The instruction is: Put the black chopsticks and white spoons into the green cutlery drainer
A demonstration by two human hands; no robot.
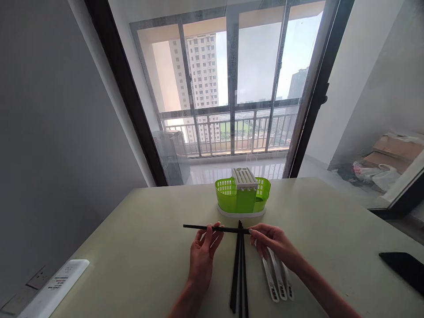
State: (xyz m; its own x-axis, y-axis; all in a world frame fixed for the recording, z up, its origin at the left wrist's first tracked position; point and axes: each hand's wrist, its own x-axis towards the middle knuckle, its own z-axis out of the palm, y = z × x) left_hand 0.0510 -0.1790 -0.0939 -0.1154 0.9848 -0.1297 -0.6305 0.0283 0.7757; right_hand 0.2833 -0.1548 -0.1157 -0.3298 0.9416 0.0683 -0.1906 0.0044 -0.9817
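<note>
Sorting in hand: both hands, left and right, pinching one black chopstick crosswise above the chopstick bundle on the worktop, probably calling for a lift toward the green caddy.

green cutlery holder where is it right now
In the head view the green cutlery holder stands mid-table at the far edge by the window, just beyond the chopstick both hands hold.
</note>
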